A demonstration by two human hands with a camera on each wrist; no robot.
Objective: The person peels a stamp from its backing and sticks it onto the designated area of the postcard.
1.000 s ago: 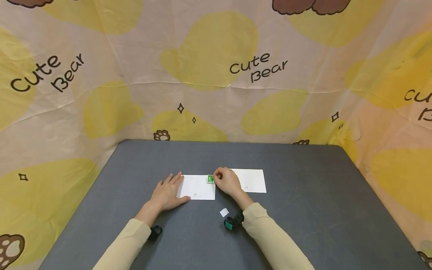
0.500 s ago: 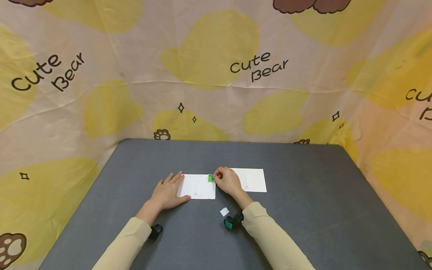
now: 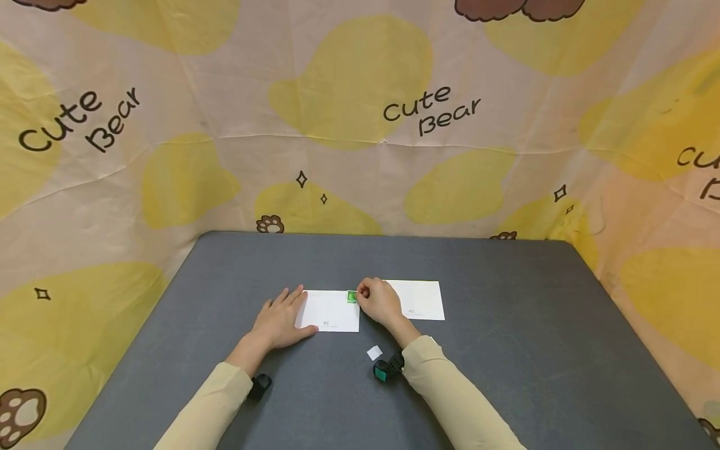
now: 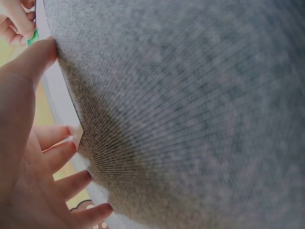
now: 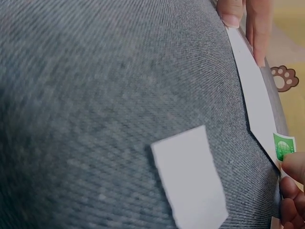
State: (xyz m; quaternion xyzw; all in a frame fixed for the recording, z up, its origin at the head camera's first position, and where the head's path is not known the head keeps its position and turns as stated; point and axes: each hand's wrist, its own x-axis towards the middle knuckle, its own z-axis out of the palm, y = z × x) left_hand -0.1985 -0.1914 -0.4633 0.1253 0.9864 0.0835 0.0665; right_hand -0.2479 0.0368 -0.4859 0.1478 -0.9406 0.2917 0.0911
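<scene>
A white envelope (image 3: pixel 332 315) lies on the grey table. My left hand (image 3: pixel 279 322) rests flat over its left end, fingers spread and straight, thumb at the near edge. At the envelope's upper right corner is a green postage stamp (image 3: pixel 351 297) with a white border. My right hand (image 3: pixel 381 304) pinches the stamp's right edge between thumb and finger, the other fingers curled in. In the right wrist view the stamp (image 5: pixel 284 145) stands tilted up at the envelope's corner, its far side partly raised. The left wrist view shows only a green sliver of it.
A second white envelope (image 3: pixel 424 301) lies to the right, partly behind my right hand. A small white paper piece (image 3: pixel 374 353) lies nearer, beside the right wrist's black strap (image 3: pixel 388 367). A patterned cloth (image 3: pixel 349 94) hangs behind the table (image 3: pixel 506 375).
The stamp has shifted slightly right and closer into the envelope's corner within the first half second. Both hands stay almost in place.
</scene>
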